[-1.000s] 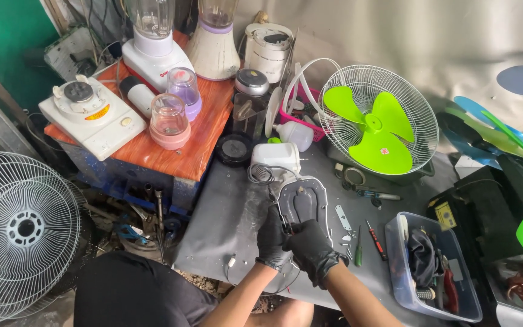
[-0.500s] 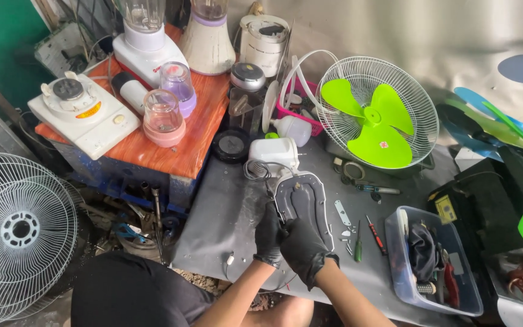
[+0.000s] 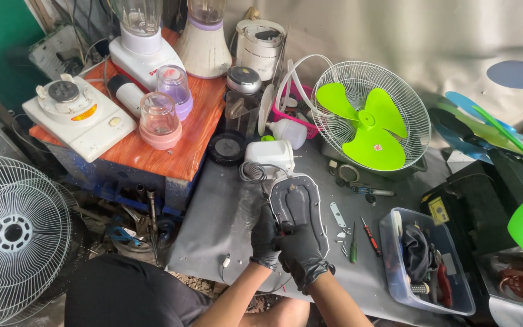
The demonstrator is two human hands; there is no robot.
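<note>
Both my hands wear black gloves and meet at the near end of an oval grey appliance base [image 3: 298, 206] that lies on a grey work mat [image 3: 213, 236]. My left hand [image 3: 264, 237] grips the base's near left edge. My right hand [image 3: 301, 253] is closed over its near end, on something small that the fingers hide. A coiled grey cord [image 3: 250, 172] and a white appliance body [image 3: 269, 154] sit just beyond the base.
Screwdrivers [image 3: 361, 239] and small parts lie right of the base. A clear tray of tools [image 3: 425, 260] stands further right. A green-bladed fan [image 3: 370, 124] stands behind. Blenders and jars crowd an orange table [image 3: 183, 139] at left. A white fan grille [image 3: 13, 233] leans at far left.
The view has shifted a little. My two hands stay at the near end of the oval base, with only small finger movements.
</note>
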